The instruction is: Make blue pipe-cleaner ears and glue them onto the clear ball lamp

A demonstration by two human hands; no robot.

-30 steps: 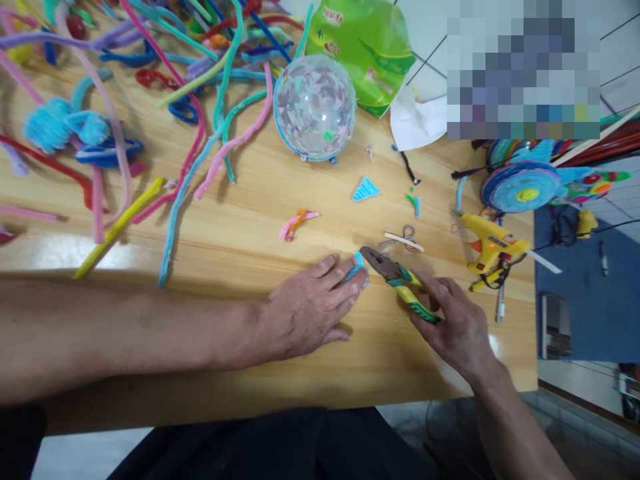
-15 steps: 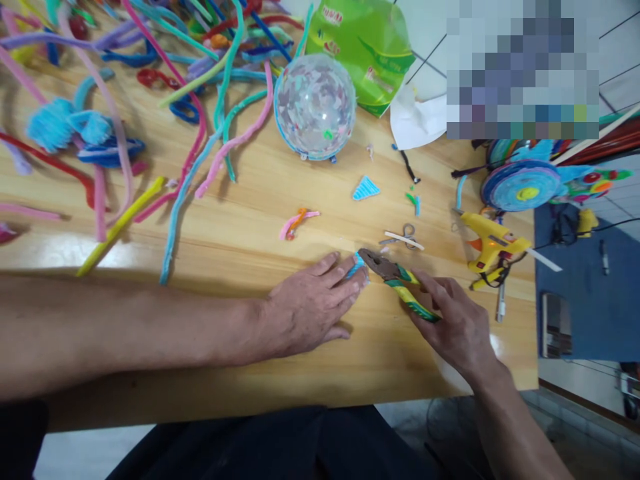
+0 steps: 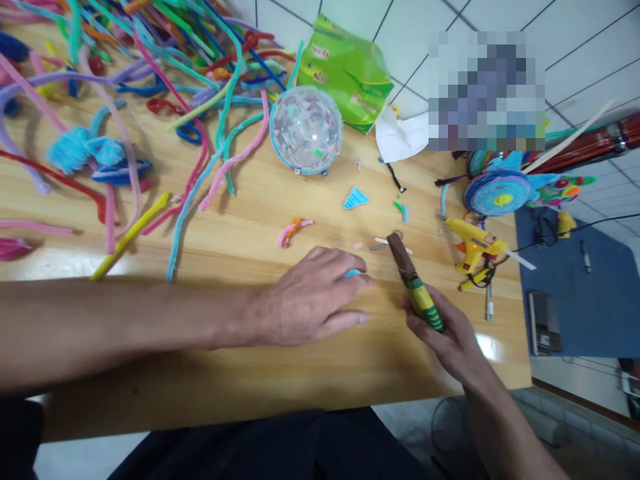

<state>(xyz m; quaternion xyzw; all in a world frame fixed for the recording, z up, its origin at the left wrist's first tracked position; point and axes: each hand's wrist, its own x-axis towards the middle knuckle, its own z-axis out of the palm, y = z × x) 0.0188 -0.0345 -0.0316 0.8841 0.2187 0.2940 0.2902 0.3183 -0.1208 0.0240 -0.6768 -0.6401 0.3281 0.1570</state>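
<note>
My left hand (image 3: 320, 297) is over the tabletop, fingers bent forward and thumb held apart from them. A small light-blue fuzzy piece (image 3: 353, 273) peeks out by its fingertips, most of it covered. I cannot tell whether the fingers touch it. To the right, my right hand (image 3: 453, 337) grips combination pliers (image 3: 417, 283) by their yellow-and-green handles, the rusty jaws turned up edge-on. Beyond my hands lie a light-blue striped triangle (image 3: 356, 198) and a pink-and-orange pipe-cleaner bit (image 3: 294, 232). Grey and white scraps (image 3: 381, 244) lie behind the pliers' jaws.
Many coloured pipe cleaners (image 3: 200, 120) heap at the left and back. A clear dome (image 3: 307, 130) stands before a green bag (image 3: 345, 73). At the right are a yellow glue gun (image 3: 473, 243) and a blue disc-shaped craft piece (image 3: 500, 193).
My left hand has risen from lying flat, its fingers now bent and thumb spread. The pliers have moved away from the blue piece to the right and turned edge-on. The view has shifted slightly.
</note>
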